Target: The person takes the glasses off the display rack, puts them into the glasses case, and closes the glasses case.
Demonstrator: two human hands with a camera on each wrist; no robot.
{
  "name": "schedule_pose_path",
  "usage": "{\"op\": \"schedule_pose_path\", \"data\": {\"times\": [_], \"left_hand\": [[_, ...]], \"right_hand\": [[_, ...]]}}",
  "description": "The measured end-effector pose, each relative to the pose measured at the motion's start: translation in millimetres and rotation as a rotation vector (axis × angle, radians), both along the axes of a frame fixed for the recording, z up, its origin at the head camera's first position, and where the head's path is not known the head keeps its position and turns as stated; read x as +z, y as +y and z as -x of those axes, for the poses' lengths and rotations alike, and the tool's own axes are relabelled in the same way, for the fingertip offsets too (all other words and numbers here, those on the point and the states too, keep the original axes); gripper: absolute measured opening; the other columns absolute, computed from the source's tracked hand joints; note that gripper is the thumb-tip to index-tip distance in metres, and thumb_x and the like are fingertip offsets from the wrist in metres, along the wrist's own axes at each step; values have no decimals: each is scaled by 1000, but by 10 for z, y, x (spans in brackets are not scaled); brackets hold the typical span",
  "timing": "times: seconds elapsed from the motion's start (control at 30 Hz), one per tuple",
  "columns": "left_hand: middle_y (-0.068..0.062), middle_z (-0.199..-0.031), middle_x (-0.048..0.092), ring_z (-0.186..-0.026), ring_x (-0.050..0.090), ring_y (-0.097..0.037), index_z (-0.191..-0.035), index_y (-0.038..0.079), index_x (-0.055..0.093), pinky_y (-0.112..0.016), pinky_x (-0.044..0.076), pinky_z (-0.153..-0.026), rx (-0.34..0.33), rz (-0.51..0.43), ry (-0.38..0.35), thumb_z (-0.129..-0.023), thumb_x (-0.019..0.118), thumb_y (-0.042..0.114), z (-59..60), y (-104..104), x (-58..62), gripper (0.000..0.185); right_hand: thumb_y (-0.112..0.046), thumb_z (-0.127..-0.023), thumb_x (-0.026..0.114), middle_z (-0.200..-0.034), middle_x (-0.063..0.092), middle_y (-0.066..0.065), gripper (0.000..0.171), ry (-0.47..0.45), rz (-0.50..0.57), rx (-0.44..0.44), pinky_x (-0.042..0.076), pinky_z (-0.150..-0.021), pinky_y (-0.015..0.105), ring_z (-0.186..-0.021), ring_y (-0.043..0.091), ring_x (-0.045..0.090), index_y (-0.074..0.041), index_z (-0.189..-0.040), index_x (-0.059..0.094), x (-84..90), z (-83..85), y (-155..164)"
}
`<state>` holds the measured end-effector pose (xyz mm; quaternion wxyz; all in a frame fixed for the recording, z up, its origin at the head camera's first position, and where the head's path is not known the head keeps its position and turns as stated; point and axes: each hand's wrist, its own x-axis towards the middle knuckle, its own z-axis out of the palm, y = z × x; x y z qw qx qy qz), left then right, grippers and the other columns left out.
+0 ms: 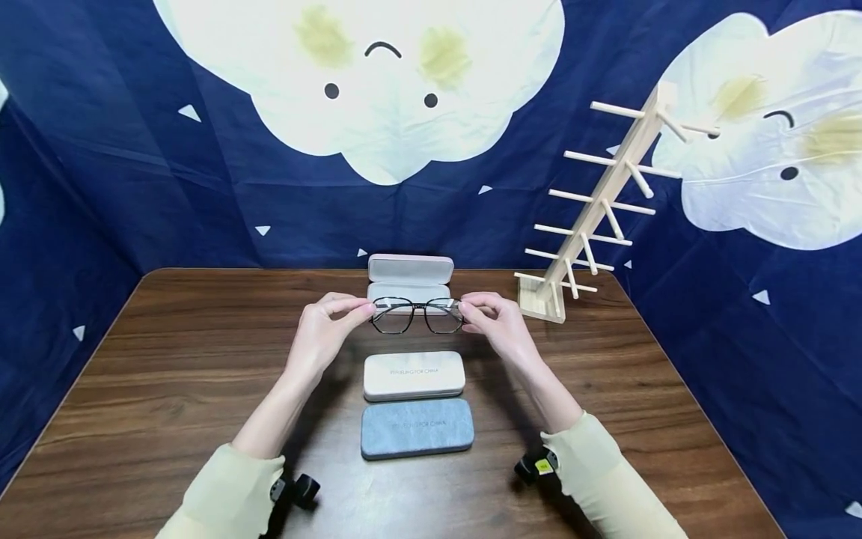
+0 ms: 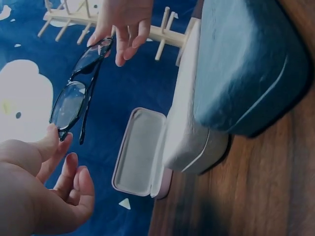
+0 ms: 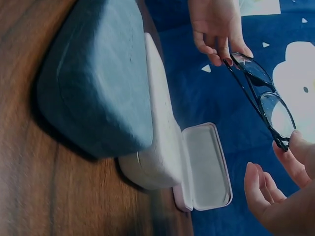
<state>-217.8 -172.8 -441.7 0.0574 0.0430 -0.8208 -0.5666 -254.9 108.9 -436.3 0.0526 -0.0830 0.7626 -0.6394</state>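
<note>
Eyeglasses [image 1: 417,314], centre frame, are pinched at both ends by left hand [image 1: 330,326] and right hand [image 1: 498,326]; a slipping fingertip could drop them onto the open case [image 1: 411,278].

A: Left wrist view. Left hand [image 2: 42,189] pinches one end of the dark-framed glasses [image 2: 78,96]; right hand [image 2: 123,24] pinches the other end.

B: Below them?

A: Open white case [image 2: 140,152], lid up. Beside it a closed white case [image 2: 184,128], then a blue-grey case [image 2: 246,64], all on the wooden table [image 2: 256,196].
</note>
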Motion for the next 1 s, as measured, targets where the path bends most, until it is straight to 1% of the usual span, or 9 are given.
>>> {"op": "schedule_pose_path", "data": {"times": [0.07,0.2,0.33,0.47,0.6,0.67,0.77,0.87,1.0], "left_hand": [[-9,-124,71,-119,61,-17,-115,8,79,-32,44,-104,-11,3,-3,-94,76,32,69,-19,-10,33],[-10,-125,71,-122,61,-20,-117,5,78,-33,45,-105,-25,-1,-25,-94,76,31,197,-54,-40,34],[-12,-126,72,-123,62,-23,-117,6,78,-34,45,-105,-34,29,-29,-95,75,33,321,-80,-67,35],[-12,-124,73,-124,63,-26,-115,8,79,-39,45,-107,-30,73,-23,-94,75,35,434,-102,-85,34],[-12,-125,73,-126,63,-28,-114,9,80,-43,45,-110,-23,88,-42,-94,75,35,522,-110,-117,34],[-13,-125,73,-126,63,-28,-114,8,79,-43,46,-110,-18,89,-51,-94,75,35,556,-108,-139,34],[-14,-125,72,-126,63,-28,-114,7,79,-43,46,-110,-12,83,-64,-94,76,34,606,-101,-179,34],[-15,-127,72,-127,62,-29,-114,7,79,-43,46,-110,-3,71,-79,-93,76,34,664,-91,-223,35],[-16,-129,71,-128,62,-29,-113,6,79,-43,45,-112,22,64,-94,-92,77,34,749,-80,-277,35]], "right_hand": [[-8,-99,67,-131,60,22,29,-10,-1,-12,61,-93,48,-94,1,68,14,-118,66,-22,72,-13],[-10,-97,70,-123,66,16,28,-42,1,-38,62,-92,43,-91,1,69,10,-117,69,-77,208,-35],[-10,-97,71,-110,73,6,24,-68,13,-52,60,-96,46,-90,4,69,8,-113,70,-111,323,-64],[-11,-97,71,-98,74,-3,24,-95,24,-60,57,-101,51,-90,5,69,8,-112,70,-127,421,-92],[-12,-98,71,-98,75,-2,25,-110,17,-59,56,-103,51,-90,5,69,8,-113,71,-165,510,-96],[-13,-97,71,-97,75,-2,26,-113,13,-59,55,-104,53,-92,8,69,8,-114,71,-189,547,-97],[-11,-97,71,-94,74,-6,26,-116,9,-63,52,-106,57,-94,11,69,9,-114,71,-223,594,-106],[-11,-96,72,-91,74,-10,26,-120,-12,-79,53,-106,56,-91,7,69,8,-113,72,-257,646,-117],[-15,-95,74,-93,75,-10,26,-118,-48,-95,55,-104,51,-85,-2,66,6,-112,74,-303,731,-129]]}}
